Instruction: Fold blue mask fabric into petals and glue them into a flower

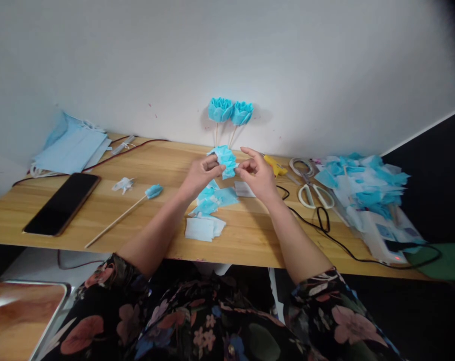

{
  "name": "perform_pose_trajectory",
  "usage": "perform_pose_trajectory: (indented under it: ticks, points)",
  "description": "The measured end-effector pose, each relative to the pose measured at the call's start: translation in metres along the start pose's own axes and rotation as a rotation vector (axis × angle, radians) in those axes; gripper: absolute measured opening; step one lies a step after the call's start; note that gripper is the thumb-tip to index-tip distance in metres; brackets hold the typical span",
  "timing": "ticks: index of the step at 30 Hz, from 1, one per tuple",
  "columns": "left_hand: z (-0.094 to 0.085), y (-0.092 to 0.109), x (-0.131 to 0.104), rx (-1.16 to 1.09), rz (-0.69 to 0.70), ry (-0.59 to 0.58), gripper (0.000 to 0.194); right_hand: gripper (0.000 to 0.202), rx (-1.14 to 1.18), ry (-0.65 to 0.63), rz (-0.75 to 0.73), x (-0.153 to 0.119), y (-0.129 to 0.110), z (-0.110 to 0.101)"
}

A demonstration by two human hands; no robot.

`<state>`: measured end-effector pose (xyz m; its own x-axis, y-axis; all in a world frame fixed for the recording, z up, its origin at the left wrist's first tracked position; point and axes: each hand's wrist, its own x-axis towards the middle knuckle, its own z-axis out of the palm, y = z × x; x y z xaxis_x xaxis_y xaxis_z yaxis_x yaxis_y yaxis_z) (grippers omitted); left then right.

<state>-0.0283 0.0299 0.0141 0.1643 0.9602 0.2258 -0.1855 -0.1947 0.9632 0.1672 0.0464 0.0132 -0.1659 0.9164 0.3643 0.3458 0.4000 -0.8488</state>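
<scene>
One pleated blue piece [226, 159], long axis slanting down rightward, is above the worktop [163, 163], between hands: left hand [202, 175] pinches its left side, right hand [258, 174] its right edge.

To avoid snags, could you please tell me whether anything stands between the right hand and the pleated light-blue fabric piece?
Nothing visible does: the right hand is at the edge of the pleated piece, which the left hand holds.

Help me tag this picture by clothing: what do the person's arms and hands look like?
The bare left hand and bare right hand show no gloves or wristbands. Black fabric sleeves printed with pink and whitish flowers leave the forearms bare.
</scene>
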Motion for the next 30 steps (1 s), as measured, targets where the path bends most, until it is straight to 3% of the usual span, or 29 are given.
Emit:
perform_pose_trajectory:
  ticks: [8,17,23,30]
  points:
    - [-0.002,-0.007,0.003,0.034,-0.002,0.063,0.008,0.056,0.000,-0.040,0.009,0.000,0.003,0.001]
    - [-0.003,-0.001,0.004,0.011,0.000,0.141,0.019,0.067,0.203,-0.057,0.075,0.004,0.009,-0.003]
    - [0.002,-0.007,0.004,-0.052,0.011,0.117,0.018,0.078,0.228,-0.149,0.053,-0.001,0.003,0.012]
    - [0.004,-0.018,0.004,0.065,0.079,0.098,0.012,0.077,0.221,-0.146,0.014,-0.006,0.006,0.022]
